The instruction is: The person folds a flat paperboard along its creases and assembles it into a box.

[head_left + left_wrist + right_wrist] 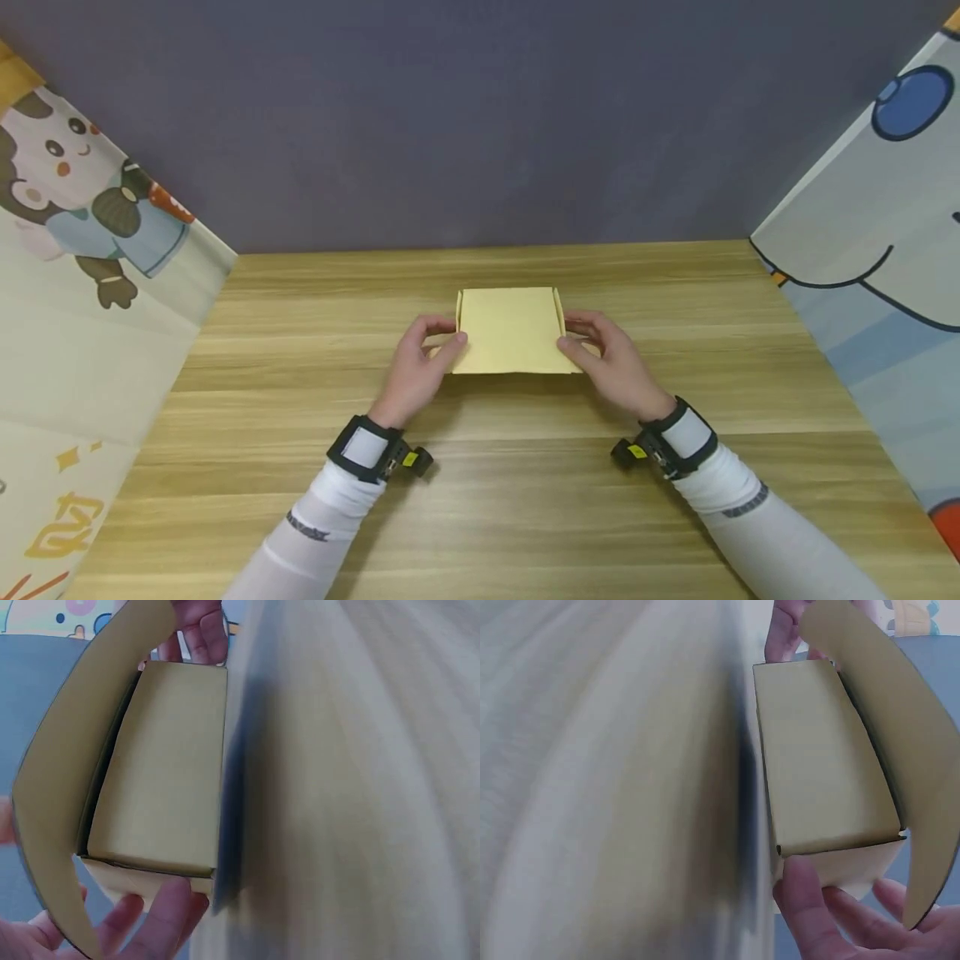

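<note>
A small pale-yellow cardboard box (513, 329) lies between the two hands. From the left side the left hand (420, 367) grips it, thumb at the near corner and fingers along the side. The right hand (618, 367) holds the opposite side in the same way. Both wrist views show the box's near wall (165, 765) and a wide flap with rounded ends (922, 727) sticking out from the lid's edge, not tucked in. The inside of the box is hidden. Whether its base touches the table cannot be told.
The wood-grain table (517, 500) stretches around the box. A dark grey panel (480, 125) stands behind it. Cartoon-printed sheets flank the table at left (90, 358) and right (840, 242). Each wrist wears a strapped-on camera, the left one (420, 461) and the right one (624, 454).
</note>
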The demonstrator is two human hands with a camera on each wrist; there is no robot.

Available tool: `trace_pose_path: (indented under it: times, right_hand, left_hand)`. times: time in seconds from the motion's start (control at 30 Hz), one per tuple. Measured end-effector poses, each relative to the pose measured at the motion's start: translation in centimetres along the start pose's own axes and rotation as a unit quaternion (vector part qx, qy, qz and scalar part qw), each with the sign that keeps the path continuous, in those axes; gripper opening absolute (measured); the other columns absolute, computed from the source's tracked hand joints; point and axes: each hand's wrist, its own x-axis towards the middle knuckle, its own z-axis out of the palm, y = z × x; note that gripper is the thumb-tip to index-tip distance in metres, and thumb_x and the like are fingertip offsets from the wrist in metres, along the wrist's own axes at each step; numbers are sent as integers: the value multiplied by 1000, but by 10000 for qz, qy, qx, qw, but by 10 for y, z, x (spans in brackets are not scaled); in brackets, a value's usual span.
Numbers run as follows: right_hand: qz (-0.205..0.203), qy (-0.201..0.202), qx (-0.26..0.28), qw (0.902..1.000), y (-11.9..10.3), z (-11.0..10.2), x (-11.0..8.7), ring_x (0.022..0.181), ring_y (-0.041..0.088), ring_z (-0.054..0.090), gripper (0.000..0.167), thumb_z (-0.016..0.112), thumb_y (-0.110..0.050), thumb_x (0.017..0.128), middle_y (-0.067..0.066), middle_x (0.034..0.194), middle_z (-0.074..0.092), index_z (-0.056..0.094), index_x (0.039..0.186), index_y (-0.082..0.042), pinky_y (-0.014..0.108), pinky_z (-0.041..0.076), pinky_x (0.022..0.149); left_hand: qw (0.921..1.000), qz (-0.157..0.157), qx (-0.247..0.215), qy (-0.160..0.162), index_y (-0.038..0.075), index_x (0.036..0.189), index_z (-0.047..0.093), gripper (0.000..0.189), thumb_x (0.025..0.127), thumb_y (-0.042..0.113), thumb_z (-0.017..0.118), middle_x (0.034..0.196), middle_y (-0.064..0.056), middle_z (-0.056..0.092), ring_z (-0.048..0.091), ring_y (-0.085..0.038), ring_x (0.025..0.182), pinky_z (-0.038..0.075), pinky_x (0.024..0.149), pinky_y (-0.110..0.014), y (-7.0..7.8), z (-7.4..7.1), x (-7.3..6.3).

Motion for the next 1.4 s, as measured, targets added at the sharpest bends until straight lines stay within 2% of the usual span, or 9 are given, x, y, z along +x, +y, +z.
trace_pose_path:
  times: [0.17,0.27,0.4,0.57,0.73,0.9,1.13,1.27,1.4]
  right_hand:
    - [-41,-123,444,9989,-13,-7,1,125,29,50,54,50,-36,100,14,143,45,37,143,-4,52,53,89]
    - [-61,-128,333,9993,-23,-10,2,117,32,55,53,40,-40,103,13,139,48,39,142,-5,49,55,85]
    - [-14,-168,390,9991,-36,-13,3,108,39,59,55,32,-43,104,16,137,48,41,142,-4,49,56,79]
    - [144,-94,32,9998,-48,-18,6,102,38,62,58,35,-48,102,17,131,51,40,139,-4,46,58,73]
    - [282,13,-264,9993,-54,-20,9,98,40,63,61,35,-56,99,16,125,56,42,132,-5,39,58,67]
    - [250,142,-399,9988,-58,-17,9,91,39,67,61,31,-58,99,18,123,60,42,129,-6,37,57,62]
    - [184,308,-445,9984,-60,-11,12,75,32,71,54,33,-56,99,20,119,64,51,118,-8,36,58,57]
    - [262,402,-623,9969,-61,-10,12,66,29,70,58,34,-58,99,18,118,63,57,121,-9,35,58,56]
    - [402,386,-714,9959,-61,-10,12,62,28,69,65,32,-58,99,18,102,66,57,129,-6,36,58,55]
  left_hand:
    - [9990,433,41,-36,0,129,50,48,96,32,61,128,-13,54,63,-30,96,54,83,-45,28,-8,-5]
    - [9974,713,112,-31,-1,131,49,46,97,28,59,129,-15,55,65,-28,98,54,85,-40,42,-12,-9]
    - [9957,915,142,-5,5,134,48,47,97,32,58,131,-11,57,66,-25,99,56,84,-37,39,-14,-6]
    - [9967,799,-31,127,10,133,46,45,99,38,53,130,-7,60,66,-23,95,57,80,-44,30,-17,0]
    - [9977,571,-279,228,0,129,45,36,104,26,44,126,-17,63,66,-35,94,55,78,-53,48,-21,-5]
    - [9977,527,-45,431,3,125,49,41,103,37,42,119,-11,67,69,-29,87,57,72,-49,37,-21,1]
    - [9956,480,349,727,7,117,56,46,100,48,43,108,-7,72,69,-21,74,58,60,-33,37,-21,1]
    - [9953,435,447,744,5,112,59,45,100,46,45,106,-7,72,69,-20,69,57,54,-33,37,-21,1]
    - [9957,358,480,714,6,111,62,44,100,46,45,104,-5,71,68,-23,68,56,52,-38,38,-20,1]
